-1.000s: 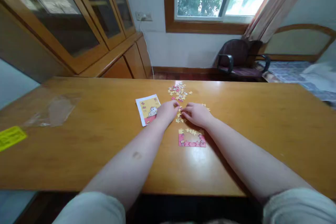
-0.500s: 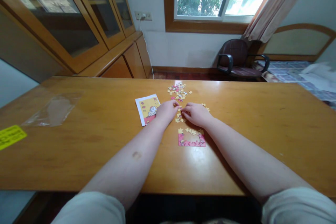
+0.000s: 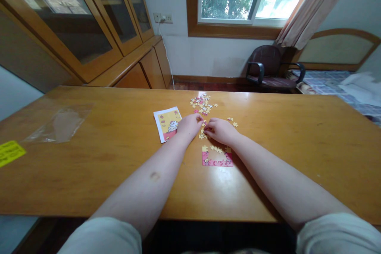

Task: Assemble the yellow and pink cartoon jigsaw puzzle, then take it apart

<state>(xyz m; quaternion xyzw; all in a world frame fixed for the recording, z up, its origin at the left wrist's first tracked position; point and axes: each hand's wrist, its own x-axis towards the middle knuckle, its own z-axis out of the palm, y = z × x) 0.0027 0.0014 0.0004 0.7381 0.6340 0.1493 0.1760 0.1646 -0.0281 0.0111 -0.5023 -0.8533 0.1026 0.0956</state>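
My left hand [image 3: 191, 124] is closed in a pinch beside a few loose jigsaw pieces [image 3: 203, 134], with what looks like a puzzle piece at its fingertips. Across from it, my right hand [image 3: 220, 129] has its fingers pressed together over the same pieces; whatever they hold is hidden. Nearer me lies a partly joined puzzle border [image 3: 218, 163], pink along the bottom and sides, with yellow pieces along its top. A picture sheet [image 3: 168, 121] with a white cartoon figure on yellow lies partly behind my left hand.
A heap of loose puzzle pieces [image 3: 202, 104] lies toward the table's far edge, and a few yellow pieces [image 3: 235, 124] lie right of my right hand. At the left are a clear plastic bag [image 3: 64, 125] and a yellow label [image 3: 12, 153]. A chair [image 3: 268, 67] stands beyond the table [image 3: 119, 127].
My right hand has shifted slightly down and left over the loose pieces, uncovering more of the yellow pieces on its right. My left hand has barely moved.
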